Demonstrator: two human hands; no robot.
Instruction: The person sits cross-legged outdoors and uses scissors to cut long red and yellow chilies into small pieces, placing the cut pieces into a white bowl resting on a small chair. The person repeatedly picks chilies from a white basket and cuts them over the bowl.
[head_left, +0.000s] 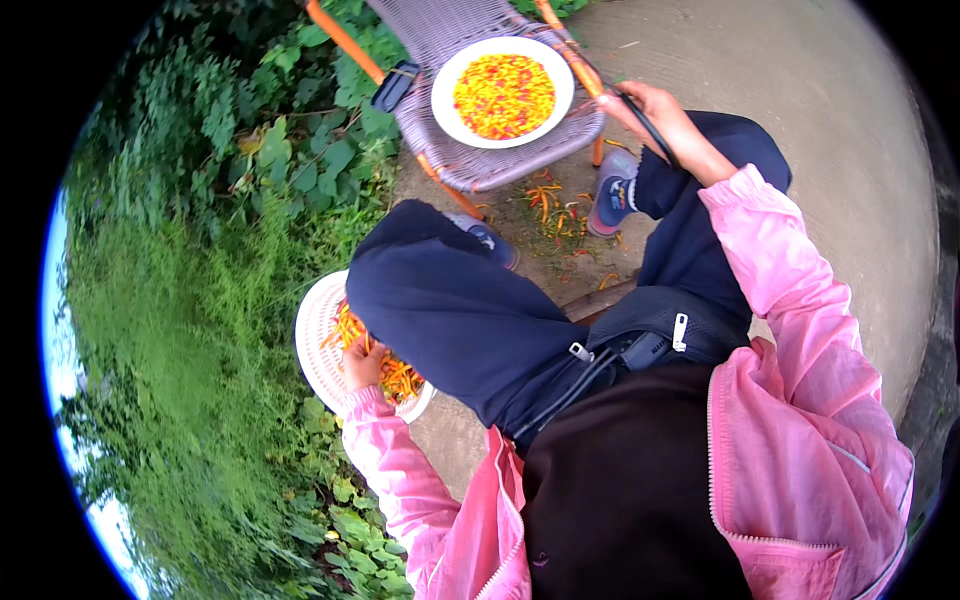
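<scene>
My left hand (363, 365) reaches down into a white plastic basket (315, 349) at the left, its fingers bent among thin orange and red chili peppers (401, 379). Whether it pinches one is hard to see. My right hand (654, 112) is beside the orange arm of a woven chair, over my right knee, with its fingers bent. A narrow, curved black thing (646, 124) runs across this hand; its kind cannot be told. On the grey woven chair seat (495, 174) sits a white round dish (444, 97) filled with small cut yellow and red pepper pieces (504, 96).
A black object (395, 86) hangs at the chair's left arm. Scattered peppers and scraps (547, 202) lie on the concrete ground (840, 150) between my feet, below the chair. Dense green plants (202, 315) border the left side, close to the basket. A black pouch rests at my waist.
</scene>
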